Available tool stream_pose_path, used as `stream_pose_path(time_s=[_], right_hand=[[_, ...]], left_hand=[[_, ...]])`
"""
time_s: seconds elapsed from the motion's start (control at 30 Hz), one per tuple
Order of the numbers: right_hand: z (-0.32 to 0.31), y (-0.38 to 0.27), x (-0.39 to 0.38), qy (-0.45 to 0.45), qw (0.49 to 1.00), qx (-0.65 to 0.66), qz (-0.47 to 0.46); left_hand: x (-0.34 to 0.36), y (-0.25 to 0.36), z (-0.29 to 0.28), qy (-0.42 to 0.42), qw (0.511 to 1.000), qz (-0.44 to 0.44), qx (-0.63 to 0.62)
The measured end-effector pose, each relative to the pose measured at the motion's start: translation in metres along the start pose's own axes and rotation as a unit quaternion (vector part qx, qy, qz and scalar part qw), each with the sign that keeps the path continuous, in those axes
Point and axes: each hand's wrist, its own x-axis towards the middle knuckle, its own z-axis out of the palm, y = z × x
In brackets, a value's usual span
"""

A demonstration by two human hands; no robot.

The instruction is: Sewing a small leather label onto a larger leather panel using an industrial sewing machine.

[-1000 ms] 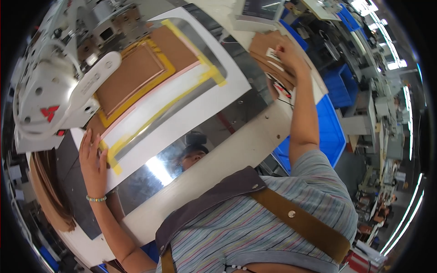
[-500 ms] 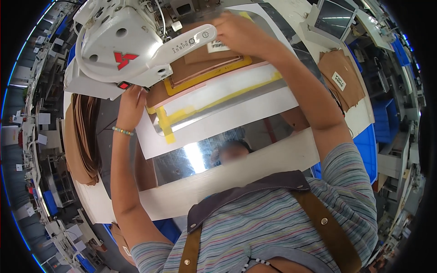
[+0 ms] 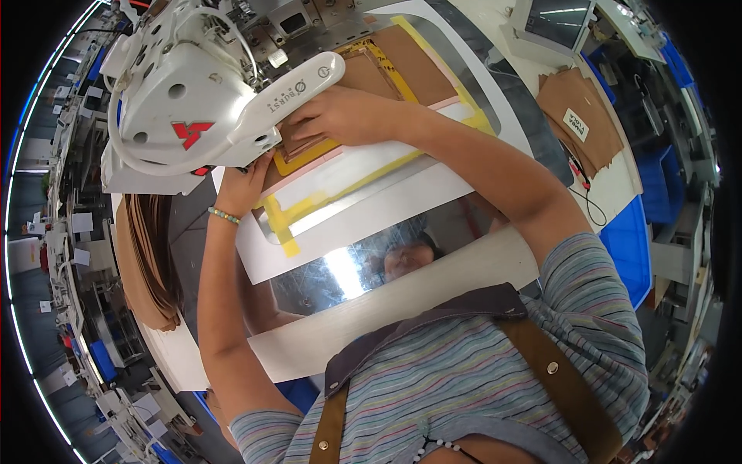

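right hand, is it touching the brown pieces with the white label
Apart: the head view shows the right hand by the yellow frame, with a plain gap across the white sheet to the brown pieces off to the right.

Left hand (image 3: pixel 246 185): fingertips partly hidden at the white machine head (image 3: pixel 174 97); grip can't be read. Right hand (image 3: pixel 352 117): partly covered by the white machine arm (image 3: pixel 297 91); anything under the palm is hidden. Yellow frame (image 3: pixel 297 160) and brown panel (image 3: pixel 421 66) are partly blocked by the right hand. Machine head and monitor (image 3: pixel 550 23) are cut off by the top edge, striped shirt (image 3: pixel 433 371) by the bottom. Far-left workstations (image 3: pixel 89 224) are too small to be made out.
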Motion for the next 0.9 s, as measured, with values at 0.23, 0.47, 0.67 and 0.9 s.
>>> stream_pose_path(time_s=[0.23, 0.47, 0.67, 0.9], right_hand=[[0.002, -0.001, 0.003, -0.061, 0.996, 0.014, -0.057], [0.003, 0.001, -0.001, -0.067, 0.997, 0.031, 0.007], [0.006, 0.009, 0.001, -0.013, 0.998, 0.036, 0.05], [0.007, -0.007, 0.004, -0.067, 0.991, 0.111, -0.017]], left_hand=[[0.011, -0.032, -0.001, 0.047, 0.999, -0.011, -0.014], [0.031, 0.016, -0.007, 0.072, 0.988, 0.115, 0.07], [0.034, 0.023, -0.007, 0.022, 0.98, 0.077, 0.185], [0.03, 0.013, -0.006, 0.006, 0.993, 0.029, 0.112]])
